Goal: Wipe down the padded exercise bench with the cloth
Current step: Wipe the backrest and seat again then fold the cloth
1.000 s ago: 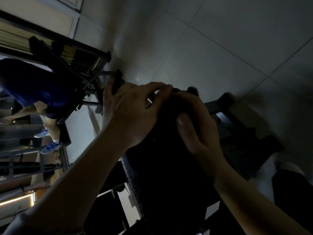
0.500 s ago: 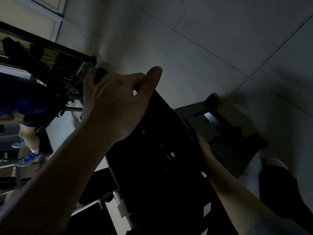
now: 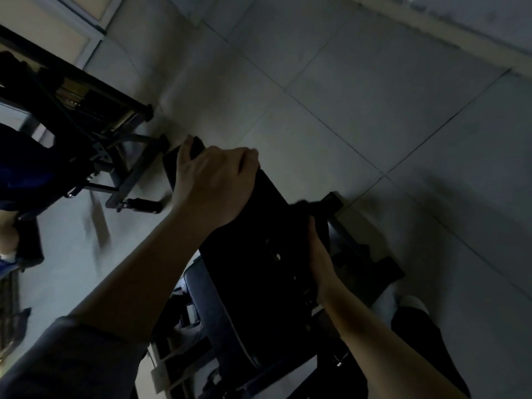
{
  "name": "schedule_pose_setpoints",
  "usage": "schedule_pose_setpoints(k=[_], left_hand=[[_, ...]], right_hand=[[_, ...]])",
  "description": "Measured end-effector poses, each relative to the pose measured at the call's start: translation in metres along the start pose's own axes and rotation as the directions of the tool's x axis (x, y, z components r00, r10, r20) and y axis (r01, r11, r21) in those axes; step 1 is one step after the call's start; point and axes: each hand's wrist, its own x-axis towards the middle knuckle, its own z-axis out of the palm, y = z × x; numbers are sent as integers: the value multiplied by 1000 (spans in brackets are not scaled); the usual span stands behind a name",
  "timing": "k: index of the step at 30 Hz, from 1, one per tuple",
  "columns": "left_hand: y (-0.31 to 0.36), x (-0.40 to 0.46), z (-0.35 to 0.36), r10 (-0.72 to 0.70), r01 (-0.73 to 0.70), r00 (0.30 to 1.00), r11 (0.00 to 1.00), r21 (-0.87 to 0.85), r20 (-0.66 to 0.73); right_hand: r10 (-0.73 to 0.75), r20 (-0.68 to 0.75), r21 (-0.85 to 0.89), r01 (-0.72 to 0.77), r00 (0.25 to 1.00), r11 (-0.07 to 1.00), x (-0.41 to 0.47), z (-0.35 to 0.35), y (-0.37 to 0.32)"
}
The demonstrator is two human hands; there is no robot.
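The black padded bench (image 3: 253, 254) is raised steeply, and I see its dark back face with small mounting holes. My left hand (image 3: 210, 185) grips the pad's upper end, with the fingers curled over the top edge. Lower down, my right hand (image 3: 319, 254) lies along the pad's right edge, its fingers wrapped out of sight behind it. A dark bunched shape that looks like the cloth (image 3: 313, 214) sits at its fingertips against that edge. The low light hides the cloth's outline.
A black machine frame (image 3: 126, 156) stands on the tiled floor at the left. Beside it is a person in blue shorts (image 3: 20, 174). The bench's black base (image 3: 365, 260) spreads to the right. My white shoe (image 3: 411, 303) is at the lower right.
My right hand has slid from the pad's top end down to its right edge. My left hand stays at the top; its raised thumb has come down. The view has tilted.
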Motion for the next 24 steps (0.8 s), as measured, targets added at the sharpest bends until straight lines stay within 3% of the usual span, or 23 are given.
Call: schedule_pose_setpoints(k=[2, 6, 9, 11, 14, 16, 19, 22, 24], left_hand=[[2, -2, -2, -12, 12, 1000, 1000, 11, 21], [4, -2, -4, -55, 57, 998, 996, -67, 25], [3, -1, -1, -31, 35, 999, 993, -110, 35], [1, -3, -2, -10, 11, 1000, 992, -125, 4], [-2, 0, 0, -21, 0, 997, 957, -290, -71], [-3, -4, -5, -40, -27, 990, 887, -460, -135], [-9, -27, -13, -22, -102, 985, 735, -670, -173], [-14, -71, -10, 82, -212, 977, 391, -896, -195], [-19, -104, 2, 214, -355, 932, 376, -856, -293]], right_hand=[[251, -2, 80, -250, 968, 965, 6, -17, 22], [323, 179, 216, -357, 929, 909, -4, -9, 7], [241, 138, 99, -255, 961, 962, -14, 5, -22], [160, 34, -5, -160, 986, 987, -20, 15, -41], [-33, 25, -65, 35, 999, 997, -38, 30, -73], [-159, 9, -202, 157, 987, 967, -58, 46, -91], [-302, 37, -504, 279, 953, 818, -87, 71, -94], [-359, -13, -519, 300, 933, 800, -114, 86, -88], [-374, -91, -488, 286, 923, 825, -133, 96, -81]])
